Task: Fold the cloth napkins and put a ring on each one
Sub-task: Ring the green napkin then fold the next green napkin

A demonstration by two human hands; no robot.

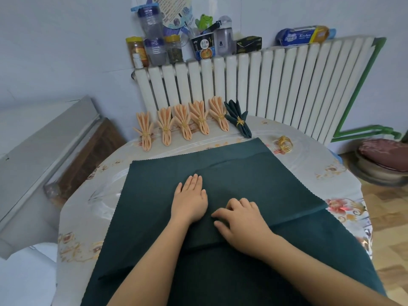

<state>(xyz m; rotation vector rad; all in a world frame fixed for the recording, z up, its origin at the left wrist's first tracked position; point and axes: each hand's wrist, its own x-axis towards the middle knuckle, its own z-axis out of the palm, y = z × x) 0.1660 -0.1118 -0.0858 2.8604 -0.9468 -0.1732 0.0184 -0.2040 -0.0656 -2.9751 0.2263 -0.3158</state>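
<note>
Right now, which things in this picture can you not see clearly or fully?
All in the head view:
- Dark green napkin: near edge cut off by the bottom of the frame; the middle hidden under the left hand and right hand.
- Gold rings: stacked together, too small to count.
- Jar labels on the radiator: too blurred to read.

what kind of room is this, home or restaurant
Most likely a home kitchen or dining corner: a floral tablecloth on the table, a white radiator topped with food jars and a kitchen-wrap box.
</note>
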